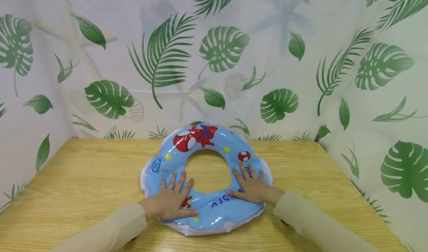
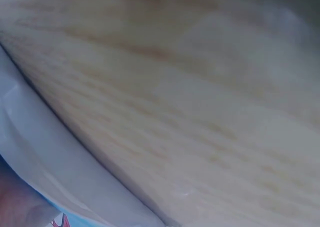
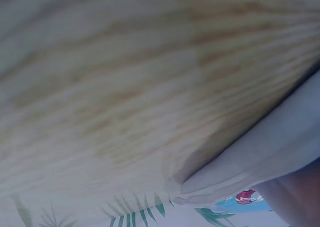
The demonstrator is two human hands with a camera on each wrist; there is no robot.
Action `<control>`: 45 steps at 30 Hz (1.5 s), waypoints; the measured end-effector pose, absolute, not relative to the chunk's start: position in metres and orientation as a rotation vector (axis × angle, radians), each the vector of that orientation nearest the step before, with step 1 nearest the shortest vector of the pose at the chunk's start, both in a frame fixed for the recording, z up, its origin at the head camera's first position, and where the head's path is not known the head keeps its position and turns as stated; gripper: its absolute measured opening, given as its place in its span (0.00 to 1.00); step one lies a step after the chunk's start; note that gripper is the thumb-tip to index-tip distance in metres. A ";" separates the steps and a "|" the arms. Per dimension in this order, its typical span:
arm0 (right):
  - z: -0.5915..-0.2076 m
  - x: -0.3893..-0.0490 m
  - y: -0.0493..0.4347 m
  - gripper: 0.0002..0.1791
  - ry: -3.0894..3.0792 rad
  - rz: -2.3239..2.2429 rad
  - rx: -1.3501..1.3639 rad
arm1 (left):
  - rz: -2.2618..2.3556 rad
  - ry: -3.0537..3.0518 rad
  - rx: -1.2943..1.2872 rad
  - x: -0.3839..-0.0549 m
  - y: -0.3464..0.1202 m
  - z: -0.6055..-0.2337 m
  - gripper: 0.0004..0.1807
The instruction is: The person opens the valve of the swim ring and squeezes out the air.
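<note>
A blue inflatable swim ring [image 1: 214, 215] with red cartoon figures, yellow stars and lettering lies on the wooden table, puffed up with a wrinkled pale edge. My left hand [image 1: 170, 200] rests on its left front part, fingers spread and straight. On the right side of the ring lies my right hand [image 1: 250, 185], palm down with fingers extended. In the left wrist view the pale edge of the ring [image 2: 65, 157] runs along the tabletop, with a bit of the hand at the corner. The right wrist view shows the ring's edge [image 3: 260, 147] beside part of the hand.
The wooden table [image 1: 90, 177] extends to both sides of the ring. Behind it and along the sides hangs a white cloth [image 1: 247, 7] printed with green leaves, meeting the table's back edge close to the ring's far side.
</note>
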State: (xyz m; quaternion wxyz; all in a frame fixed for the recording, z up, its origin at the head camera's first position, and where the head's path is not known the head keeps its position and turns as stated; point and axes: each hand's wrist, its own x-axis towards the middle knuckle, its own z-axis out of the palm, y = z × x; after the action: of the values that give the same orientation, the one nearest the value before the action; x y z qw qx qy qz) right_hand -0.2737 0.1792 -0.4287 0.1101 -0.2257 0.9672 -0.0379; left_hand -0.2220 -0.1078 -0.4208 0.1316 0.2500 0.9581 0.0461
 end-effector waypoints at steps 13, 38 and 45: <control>-0.431 -0.275 0.179 0.49 2.832 -0.104 -0.642 | 0.074 2.773 0.725 -0.223 -0.106 -0.425 0.55; -0.433 -0.276 0.178 0.49 2.798 -0.111 -0.647 | 0.032 2.753 0.705 -0.223 -0.103 -0.422 0.54; -0.433 -0.277 0.180 0.50 2.785 -0.126 -0.646 | 0.031 2.752 0.711 -0.225 -0.103 -0.423 0.54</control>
State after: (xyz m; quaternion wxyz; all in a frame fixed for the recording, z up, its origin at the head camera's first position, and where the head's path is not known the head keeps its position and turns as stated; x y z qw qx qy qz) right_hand -0.2766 0.1797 -0.4326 0.1395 -0.2235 0.9637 -0.0436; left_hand -0.2249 -0.1028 -0.4227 0.1488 0.2472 0.9574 0.0108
